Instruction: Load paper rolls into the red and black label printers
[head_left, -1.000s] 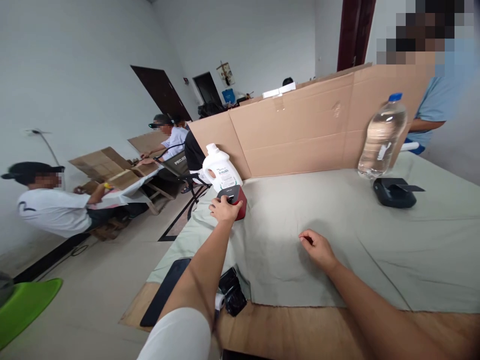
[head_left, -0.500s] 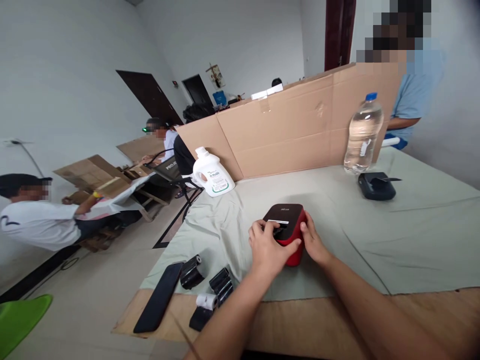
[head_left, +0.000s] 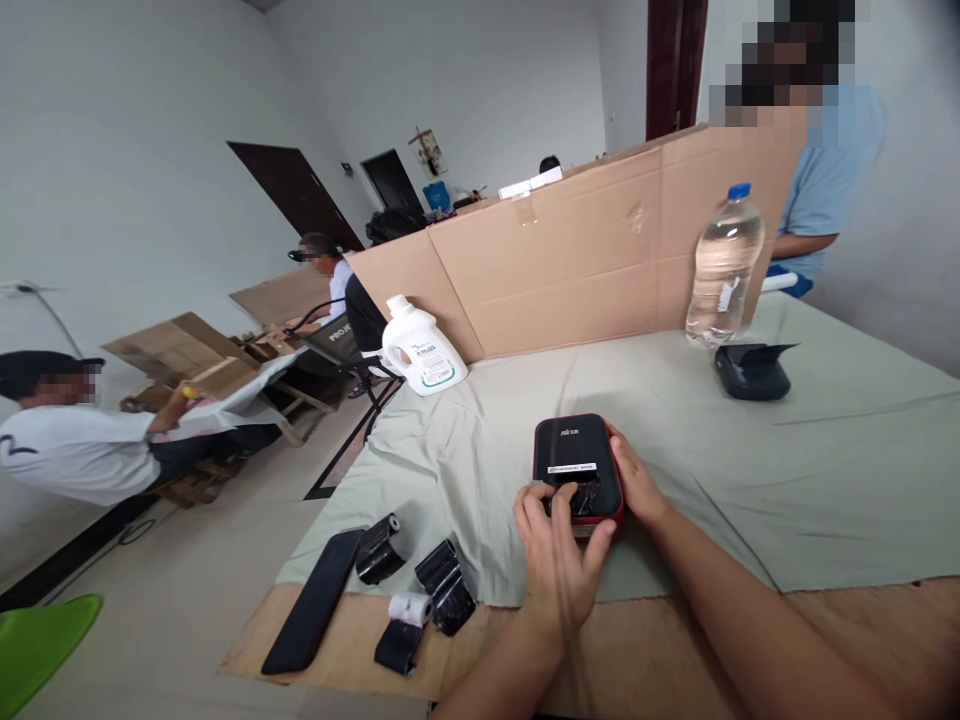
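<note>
A small red and black printer [head_left: 574, 455] sits on the grey-green cloth [head_left: 787, 470] near the table's front edge. My left hand [head_left: 559, 560] grips its near end, fingers curled over the black top. My right hand [head_left: 637, 480] presses against the printer's right side, fingers wrapped behind it. Left of my hands lie black wrapped rolls [head_left: 446, 590], another black roll [head_left: 379, 545], a white paper roll [head_left: 409, 607] and a black phone [head_left: 315, 610].
A white jug [head_left: 420, 345] and a water bottle [head_left: 724, 265] stand in front of a cardboard screen [head_left: 585, 265]. A second black device [head_left: 750, 370] sits by the bottle. A person in a blue shirt [head_left: 825, 190] stands behind the screen; other people sit at the left.
My left hand dragged the printer from beside the jug toward the front edge. My right hand moved off the cloth onto the printer's side. The printer now shows its black top.
</note>
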